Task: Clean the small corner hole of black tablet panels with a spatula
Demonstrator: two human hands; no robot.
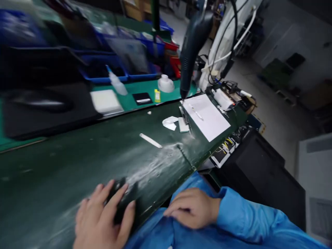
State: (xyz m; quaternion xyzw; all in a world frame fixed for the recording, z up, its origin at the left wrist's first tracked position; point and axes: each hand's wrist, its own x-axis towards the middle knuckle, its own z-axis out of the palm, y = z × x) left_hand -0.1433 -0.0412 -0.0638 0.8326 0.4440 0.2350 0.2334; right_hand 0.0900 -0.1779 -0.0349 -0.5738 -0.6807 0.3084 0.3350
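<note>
Left fingers (89,204) round a black object (121,204) at the green mat edge (178,185); right fingers (178,204) curled, empty.

The head-worn camera looks forward and down, tilted sideways, from close above the hands (103,214) and green workbench (77,162).

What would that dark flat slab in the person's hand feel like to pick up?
Probably stiff: the dark flat slab seems to keep a straight, unbent shape in the left hand. It is likely manageable one-handed, since one hand wraps it. It may be slippery, but blur hides its finish.
</note>
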